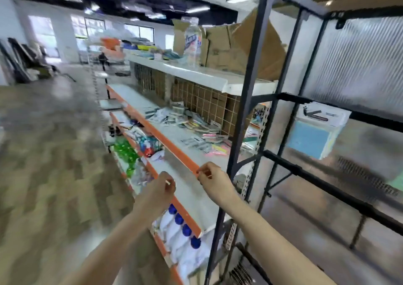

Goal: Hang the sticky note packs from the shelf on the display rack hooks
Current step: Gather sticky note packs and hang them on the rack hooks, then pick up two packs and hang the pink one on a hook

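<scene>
Several sticky note packs (196,129) lie scattered on the white shelf (187,188) with an orange front edge. One blue pack (314,132) hangs on the black display rack (327,171) at the right. My left hand (162,189) and my right hand (210,179) hover over the near, bare end of the shelf, a little apart. Their fingers are curled. The picture is blurred, so I cannot make out whether either hand pinches something small.
A clear plastic bottle (193,42) and cardboard boxes (239,46) stand on the upper shelf. White bottles with blue caps (181,228) fill the lower shelf below my hands. Wood floor (50,153) stretches out to the left.
</scene>
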The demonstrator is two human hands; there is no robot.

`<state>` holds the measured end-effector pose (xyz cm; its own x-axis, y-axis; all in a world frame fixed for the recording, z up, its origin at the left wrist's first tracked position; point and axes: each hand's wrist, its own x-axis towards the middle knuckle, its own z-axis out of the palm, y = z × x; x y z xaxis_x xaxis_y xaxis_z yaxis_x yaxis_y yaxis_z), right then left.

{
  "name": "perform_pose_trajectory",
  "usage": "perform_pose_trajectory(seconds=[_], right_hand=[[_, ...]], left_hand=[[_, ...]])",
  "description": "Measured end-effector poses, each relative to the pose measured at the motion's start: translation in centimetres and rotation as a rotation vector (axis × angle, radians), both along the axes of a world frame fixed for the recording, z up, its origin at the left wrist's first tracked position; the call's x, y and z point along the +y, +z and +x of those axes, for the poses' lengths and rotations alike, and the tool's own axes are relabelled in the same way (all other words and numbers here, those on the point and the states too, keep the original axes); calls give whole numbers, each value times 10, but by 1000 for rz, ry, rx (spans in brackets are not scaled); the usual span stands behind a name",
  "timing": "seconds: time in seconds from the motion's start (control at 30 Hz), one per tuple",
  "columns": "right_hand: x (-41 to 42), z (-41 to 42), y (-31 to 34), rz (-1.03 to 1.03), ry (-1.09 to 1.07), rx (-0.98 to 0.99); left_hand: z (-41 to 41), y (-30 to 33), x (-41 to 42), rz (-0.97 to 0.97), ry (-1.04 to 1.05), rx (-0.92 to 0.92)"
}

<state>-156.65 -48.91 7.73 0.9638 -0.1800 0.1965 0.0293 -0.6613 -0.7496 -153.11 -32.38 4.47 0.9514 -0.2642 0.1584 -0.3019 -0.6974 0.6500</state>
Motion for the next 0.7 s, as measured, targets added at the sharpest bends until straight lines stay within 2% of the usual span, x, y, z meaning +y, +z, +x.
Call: perform_pose_trajectory(seconds=[0.13, 0.27, 0.4, 0.7], right_hand=[[12, 55, -8, 26, 24, -1], [19, 117, -12, 71, 36, 7], [18, 177, -21, 105, -35, 36], [-4, 270, -47, 148, -194, 107]], left_hand=[[47, -5, 11, 17, 97, 8], [104, -3, 11, 61, 92, 37], [160, 4, 1, 130, 62, 21], [250, -6, -32, 121, -19, -6]])
